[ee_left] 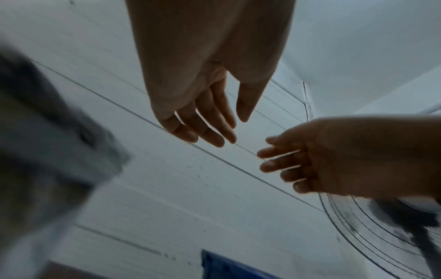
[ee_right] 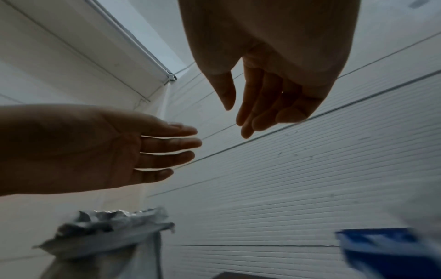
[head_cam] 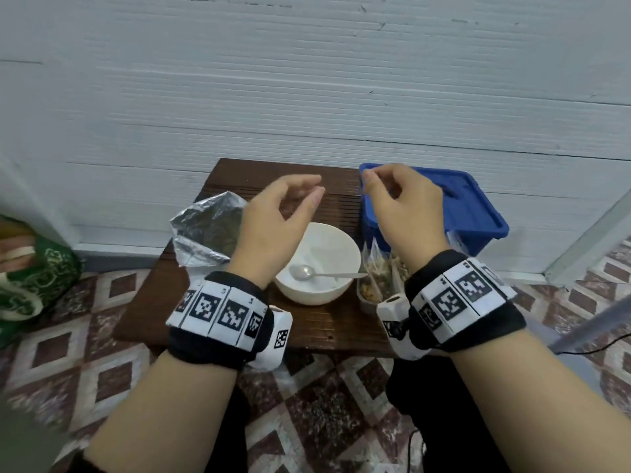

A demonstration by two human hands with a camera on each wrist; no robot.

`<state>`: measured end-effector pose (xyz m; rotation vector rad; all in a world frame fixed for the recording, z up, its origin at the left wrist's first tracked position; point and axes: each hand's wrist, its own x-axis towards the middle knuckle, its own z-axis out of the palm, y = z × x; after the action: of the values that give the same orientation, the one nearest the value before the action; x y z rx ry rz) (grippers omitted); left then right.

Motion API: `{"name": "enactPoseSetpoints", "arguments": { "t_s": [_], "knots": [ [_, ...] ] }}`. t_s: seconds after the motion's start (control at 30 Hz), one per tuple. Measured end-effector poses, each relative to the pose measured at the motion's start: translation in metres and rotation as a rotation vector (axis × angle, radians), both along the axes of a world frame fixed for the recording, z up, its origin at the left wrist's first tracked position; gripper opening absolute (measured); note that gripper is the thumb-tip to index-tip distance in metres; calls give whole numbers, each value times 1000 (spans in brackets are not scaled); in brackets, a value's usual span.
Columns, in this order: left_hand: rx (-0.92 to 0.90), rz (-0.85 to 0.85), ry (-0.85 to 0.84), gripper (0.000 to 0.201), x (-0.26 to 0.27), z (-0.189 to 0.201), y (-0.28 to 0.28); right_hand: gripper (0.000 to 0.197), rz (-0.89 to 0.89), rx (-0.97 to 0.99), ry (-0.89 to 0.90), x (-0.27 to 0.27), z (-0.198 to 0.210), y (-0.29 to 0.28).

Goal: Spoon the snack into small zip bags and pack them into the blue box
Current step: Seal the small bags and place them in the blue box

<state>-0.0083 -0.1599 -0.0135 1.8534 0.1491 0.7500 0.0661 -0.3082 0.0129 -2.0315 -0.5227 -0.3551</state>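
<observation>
Both hands hover empty above the small wooden table (head_cam: 307, 327). My left hand (head_cam: 316, 190) is over the white bowl (head_cam: 336, 249), fingers relaxed and apart. My right hand (head_cam: 374, 180) is in front of the lidded blue box (head_cam: 473, 208), fingers loosely bent and holding nothing. In the wrist views, the left hand (ee_left: 216, 124) (ee_right: 168, 149) and right hand (ee_right: 238, 118) (ee_left: 284, 162) face each other with straight fingers. A metal spoon (head_cam: 304, 272) lies in the bowl. Filled zip bags (head_cam: 379, 276) stand beside the bowl, partly hidden by my right wrist. A crumpled silver snack pouch (head_cam: 205, 230) sits left of the bowl.
The table stands against a white ribbed wall (head_cam: 307, 97) on a patterned tile floor (head_cam: 102, 336). A green patterned bag (head_cam: 34, 278) lies on the floor at the left. A thin black cable (head_cam: 594, 348) runs at the right.
</observation>
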Motion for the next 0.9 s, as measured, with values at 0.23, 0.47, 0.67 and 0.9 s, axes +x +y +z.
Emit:
{"name": "enactPoseSetpoints", "arguments": {
  "t_s": [0.23, 0.47, 0.67, 0.9],
  "knots": [
    [17, 265, 74, 14, -38, 21, 81, 14, 237, -1, 234, -6, -12, 88],
    [83, 344, 641, 27, -62, 12, 120, 19, 368, -91, 657, -3, -26, 137],
    [-482, 203, 561, 32, -61, 4, 124, 36, 392, 198, 981, -4, -29, 141],
    [-915, 130, 513, 16, -56, -3, 133, 41, 419, 460, 1180, -5, -28, 134]
  ]
}}
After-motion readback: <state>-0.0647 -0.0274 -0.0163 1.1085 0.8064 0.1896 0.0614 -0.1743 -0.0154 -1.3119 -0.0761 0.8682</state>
